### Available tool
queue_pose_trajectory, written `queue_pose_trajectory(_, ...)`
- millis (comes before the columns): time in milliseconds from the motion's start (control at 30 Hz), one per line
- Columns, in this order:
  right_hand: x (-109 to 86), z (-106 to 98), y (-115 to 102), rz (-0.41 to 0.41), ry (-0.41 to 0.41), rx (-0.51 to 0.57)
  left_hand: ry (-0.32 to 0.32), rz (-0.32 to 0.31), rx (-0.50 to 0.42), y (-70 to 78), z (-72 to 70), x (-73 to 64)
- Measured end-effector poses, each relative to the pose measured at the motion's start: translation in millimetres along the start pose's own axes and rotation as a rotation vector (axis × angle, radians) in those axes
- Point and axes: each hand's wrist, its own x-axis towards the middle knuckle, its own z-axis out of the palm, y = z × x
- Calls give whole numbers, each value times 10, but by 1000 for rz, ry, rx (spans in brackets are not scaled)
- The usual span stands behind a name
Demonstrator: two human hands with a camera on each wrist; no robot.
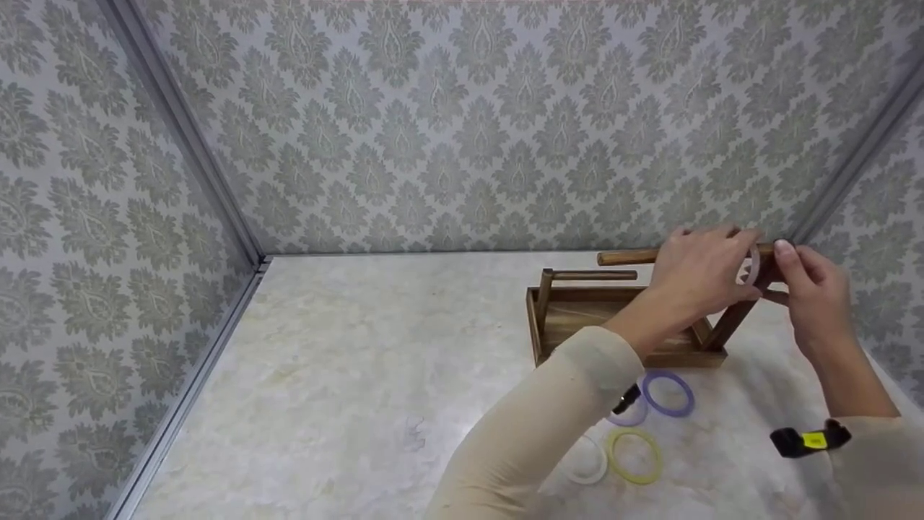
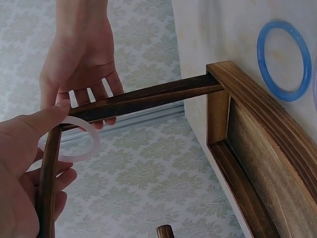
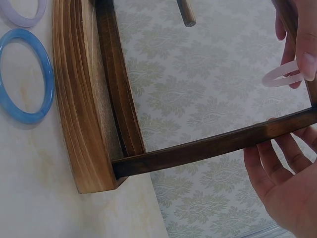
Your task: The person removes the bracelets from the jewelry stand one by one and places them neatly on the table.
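A dark wooden bangle stand point(image 1: 736, 321) has a tray base, a slanted upright and a long upper bar point(image 1: 626, 257). My left hand point(image 1: 696, 271) is at the upper bar close to its joint with the upright, and pinches a pale pink bangle point(image 2: 94, 144). That bangle appears to loop around the bar, though fingers hide part of it. On the other side, my right hand point(image 1: 823, 300) grips the top of the upright point(image 3: 218, 146), thumb at the corner and fingers curled behind it.
In front of the stand lie a blue bangle point(image 1: 690, 404), a lilac bangle point(image 1: 635, 422), a yellow bangle point(image 1: 656, 462) and a white bangle point(image 1: 603, 469). A shorter bar point(image 1: 595, 275) rises at the tray's left end. Patterned walls point(image 1: 433, 144) enclose the marbled table point(image 1: 346, 375).
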Motion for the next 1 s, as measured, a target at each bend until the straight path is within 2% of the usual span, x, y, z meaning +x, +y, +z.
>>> queue_pose_trajectory(433,10,57,4,0,-29,0,-3,24,-70,-129,-102,-46)
queue_pose_trajectory(667,-11,48,13,25,-49,63,-9,48,-12,-202,-251,-178)
queue_pose_trajectory(833,-4,20,-3,19,-32,73,26,88,-51,-364,-325,-292)
queue_pose_trajectory(1000,1,-16,-12,27,-35,69,72,139,-133,-595,-303,-417)
